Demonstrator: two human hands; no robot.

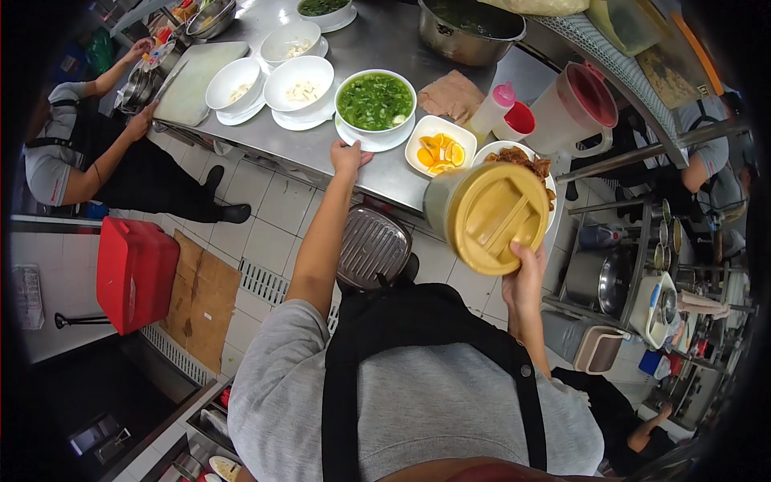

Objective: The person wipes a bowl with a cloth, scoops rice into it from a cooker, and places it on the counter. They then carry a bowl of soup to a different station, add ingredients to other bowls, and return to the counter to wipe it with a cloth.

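Note:
My left hand [350, 157] is at the table's front edge, its fingers closed on the rim of a white plate [379, 142]. On that plate stands a white bowl of green leafy soup [374, 101]. My right hand [524, 279] grips a tub with a yellow lid [496, 217], held tilted over the table's right front corner. Behind the tub, partly hidden by it, is a plate of browned food [520, 156]. A square white dish of orange wedges [439, 148] sits between the soup and the tub.
White bowls with pale pieces [299, 85] stand left of the soup. A cutting board [198, 83] lies near a co-worker [76, 145]. A big pot [472, 34], a pink-lidded bottle [491, 111] and a pitcher [572, 108] are at the back. A red bin [136, 273] stands on the floor.

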